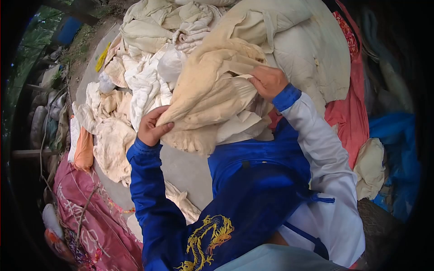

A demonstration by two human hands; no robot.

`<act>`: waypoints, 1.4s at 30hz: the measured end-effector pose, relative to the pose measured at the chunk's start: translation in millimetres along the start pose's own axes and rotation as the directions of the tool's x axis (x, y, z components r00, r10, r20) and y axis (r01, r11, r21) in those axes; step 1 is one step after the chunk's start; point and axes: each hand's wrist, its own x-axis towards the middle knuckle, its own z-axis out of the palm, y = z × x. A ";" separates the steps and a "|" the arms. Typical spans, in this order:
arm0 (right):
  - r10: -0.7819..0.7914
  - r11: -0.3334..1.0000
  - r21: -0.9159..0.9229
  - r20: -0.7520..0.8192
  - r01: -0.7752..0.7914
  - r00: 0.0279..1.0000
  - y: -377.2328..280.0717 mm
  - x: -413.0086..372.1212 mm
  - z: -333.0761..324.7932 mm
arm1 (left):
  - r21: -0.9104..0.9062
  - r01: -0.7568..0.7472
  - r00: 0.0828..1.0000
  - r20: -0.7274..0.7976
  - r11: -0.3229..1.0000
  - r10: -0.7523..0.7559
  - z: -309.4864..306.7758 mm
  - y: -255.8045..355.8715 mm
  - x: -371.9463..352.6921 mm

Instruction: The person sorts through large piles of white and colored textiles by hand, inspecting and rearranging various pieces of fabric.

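A crumpled cream cloth [208, 90], thin and wrinkled, is stretched between my two hands above my lap. My left hand [153, 126] pinches its lower left corner between thumb and fingers. Farther up on the right, my right hand [270, 82] grips a folded edge of the same cloth. Loose pale layers [242, 126] hang beneath it, over the front of my blue clothing. Behind the cloth, a large off-white padded sheet [307, 58] spreads out to the upper right.
White and cream fabric pieces [149, 77] lie heaped at the upper left. A pink printed sack [86, 207] is at the lower left, near an orange bag [83, 150]. Red cloth [350, 122] and a blue plastic sheet [393, 153] lie on the right. Grey floor [181, 167] shows between.
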 end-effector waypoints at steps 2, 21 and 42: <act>-0.008 0.997 0.081 -0.038 0.011 0.999 -42.2 30.6 -27.1 | 0.152 -0.102 0.994 -0.031 0.983 0.108 -23.6 51.8 1.7; 0.183 0.914 0.291 0.325 -0.283 0.928 -77.5 -103.5 84.1 | 0.583 0.007 0.906 -0.348 0.813 0.242 108.8 -116.1 29.6; 0.159 0.973 0.129 0.221 -0.191 0.962 -85.4 -105.2 88.3 | -0.042 -0.015 0.890 -0.456 0.999 -0.006 161.2 -159.0 60.9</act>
